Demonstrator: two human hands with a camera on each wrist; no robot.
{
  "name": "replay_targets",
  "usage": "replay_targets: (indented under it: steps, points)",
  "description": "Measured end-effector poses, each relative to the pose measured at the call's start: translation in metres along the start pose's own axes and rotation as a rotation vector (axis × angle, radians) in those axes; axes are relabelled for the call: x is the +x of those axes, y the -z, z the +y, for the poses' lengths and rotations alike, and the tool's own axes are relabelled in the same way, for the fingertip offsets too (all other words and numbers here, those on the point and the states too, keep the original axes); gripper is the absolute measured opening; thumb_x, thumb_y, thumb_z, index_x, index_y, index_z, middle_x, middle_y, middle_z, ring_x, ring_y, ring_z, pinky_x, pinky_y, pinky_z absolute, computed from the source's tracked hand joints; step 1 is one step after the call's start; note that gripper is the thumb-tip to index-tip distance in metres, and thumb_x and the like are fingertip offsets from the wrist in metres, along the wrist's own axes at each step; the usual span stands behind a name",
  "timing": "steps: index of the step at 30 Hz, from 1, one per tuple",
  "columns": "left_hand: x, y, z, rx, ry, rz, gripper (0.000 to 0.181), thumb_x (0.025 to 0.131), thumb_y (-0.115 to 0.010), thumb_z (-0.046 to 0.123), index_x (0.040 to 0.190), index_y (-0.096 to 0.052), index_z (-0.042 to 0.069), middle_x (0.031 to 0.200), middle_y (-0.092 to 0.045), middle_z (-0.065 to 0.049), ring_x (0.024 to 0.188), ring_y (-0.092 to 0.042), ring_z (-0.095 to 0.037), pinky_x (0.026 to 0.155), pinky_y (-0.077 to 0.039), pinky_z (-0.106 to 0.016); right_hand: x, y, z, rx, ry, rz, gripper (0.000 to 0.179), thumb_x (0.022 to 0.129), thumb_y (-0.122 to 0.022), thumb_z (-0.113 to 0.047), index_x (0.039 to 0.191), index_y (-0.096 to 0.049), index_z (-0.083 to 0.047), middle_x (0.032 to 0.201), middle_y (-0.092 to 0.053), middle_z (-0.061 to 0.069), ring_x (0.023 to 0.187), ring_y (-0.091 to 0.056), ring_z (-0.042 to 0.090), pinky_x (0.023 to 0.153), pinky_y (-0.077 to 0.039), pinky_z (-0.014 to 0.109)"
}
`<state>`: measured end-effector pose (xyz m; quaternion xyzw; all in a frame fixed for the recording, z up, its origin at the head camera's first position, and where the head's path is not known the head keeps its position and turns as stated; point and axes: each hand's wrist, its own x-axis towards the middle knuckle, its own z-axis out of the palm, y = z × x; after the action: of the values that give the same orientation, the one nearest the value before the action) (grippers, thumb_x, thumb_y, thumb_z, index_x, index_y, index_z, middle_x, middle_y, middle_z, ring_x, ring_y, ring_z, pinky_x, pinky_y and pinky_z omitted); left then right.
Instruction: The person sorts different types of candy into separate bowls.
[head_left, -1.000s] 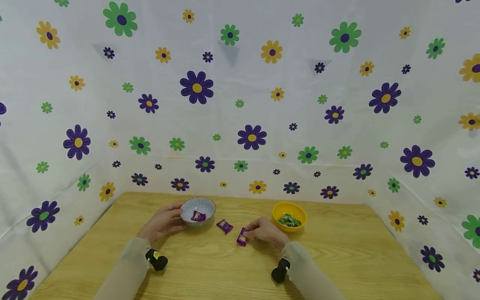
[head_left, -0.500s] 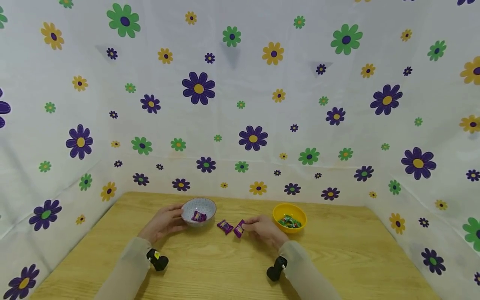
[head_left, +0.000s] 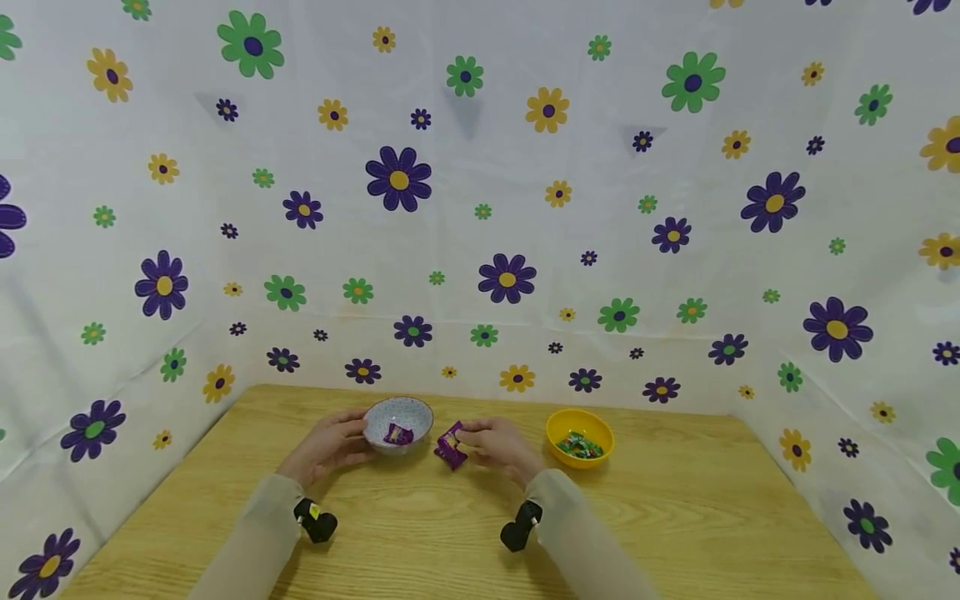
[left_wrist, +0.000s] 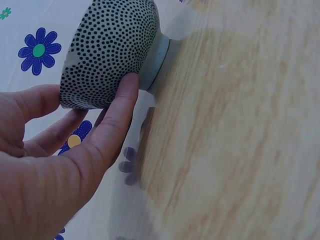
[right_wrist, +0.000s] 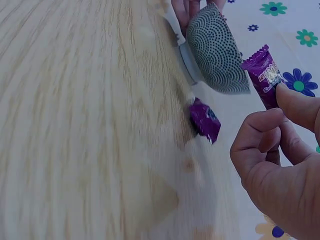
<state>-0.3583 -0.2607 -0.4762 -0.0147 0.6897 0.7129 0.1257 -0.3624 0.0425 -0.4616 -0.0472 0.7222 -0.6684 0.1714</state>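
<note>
At the left of the table my left hand point(head_left: 328, 446) holds a speckled bowl point(head_left: 408, 408) by its side. In the left wrist view its thumb and fingers lie against the dotted outer wall point(left_wrist: 112, 55). One purple-wrapped candy point(head_left: 397, 434) lies inside the bowl. My right hand point(head_left: 498, 446) pinches a second purple-wrapped candy point(right_wrist: 263, 75) between thumb and finger, raised over the table just right of the bowl. Below it another purple-wrapped candy point(right_wrist: 205, 120) lies on the wood, close to the bowl's foot.
A yellow bowl point(head_left: 556, 427) with several green-wrapped candies point(head_left: 579, 445) stands to the right of my right hand. The wooden table point(head_left: 420, 533) is enclosed by a white flowered cloth point(head_left: 480, 242) at the back and sides.
My right hand has lifted its purple candy off the table and carried it left, over the candy lying near the bowl. My left hand stays on the speckled bowl.
</note>
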Motion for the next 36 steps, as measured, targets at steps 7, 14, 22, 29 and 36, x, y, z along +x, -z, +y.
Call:
replay_targets:
  steps: [7,14,22,29,36]
  points:
    - [-0.002,-0.001,0.0,0.005,-0.001,0.001,0.053,0.106,-0.043,0.018,0.153,-0.025,-0.001,0.151,-0.032,-0.03,0.107,-0.062,-0.022,0.098,-0.051,-0.044,0.007,-0.026,-0.007,0.109,0.036,0.0,0.022,0.093,-0.066,-0.012,0.11,-0.066,0.004,0.096,-0.061,0.003,0.079,-0.049,0.015,0.064,-0.046,0.022]
    - [0.0,-0.001,-0.001,0.008,0.0,0.013,0.052,0.106,-0.043,0.018,0.152,-0.026,0.0,0.15,-0.035,-0.029,0.106,-0.063,-0.021,0.097,-0.052,-0.043,0.012,-0.051,-0.012,0.136,0.054,0.051,0.026,0.093,-0.067,-0.012,0.113,-0.067,0.005,0.094,-0.059,0.003,0.067,-0.046,0.014,0.06,-0.045,0.023]
    - [0.0,0.0,-0.002,0.004,-0.002,0.021,0.052,0.106,-0.041,0.019,0.152,-0.026,0.001,0.149,-0.035,-0.028,0.109,-0.062,-0.025,0.097,-0.052,-0.043,0.02,-0.071,-0.013,0.148,0.045,0.14,0.018,0.091,-0.069,-0.013,0.104,-0.069,0.0,0.084,-0.059,0.001,0.055,-0.04,0.012,0.048,-0.033,0.026]
    - [0.0,-0.001,-0.005,0.004,-0.002,0.012,0.051,0.106,-0.042,0.019,0.152,-0.028,0.001,0.146,-0.039,-0.026,0.108,-0.062,-0.024,0.096,-0.053,-0.042,0.021,-0.083,-0.01,0.107,0.052,0.201,0.009,0.09,-0.07,-0.012,0.091,-0.069,-0.003,0.068,-0.054,-0.001,0.049,-0.04,0.009,0.046,-0.032,0.024]
    - [0.002,0.001,-0.005,0.012,-0.01,0.005,0.052,0.106,-0.042,0.02,0.152,-0.027,0.001,0.149,-0.036,-0.027,0.107,-0.062,-0.022,0.097,-0.052,-0.043,0.021,-0.079,-0.009,0.139,0.038,0.189,0.008,0.089,-0.071,-0.012,0.089,-0.07,-0.004,0.07,-0.056,-0.002,0.054,-0.044,0.01,0.049,-0.034,0.024]
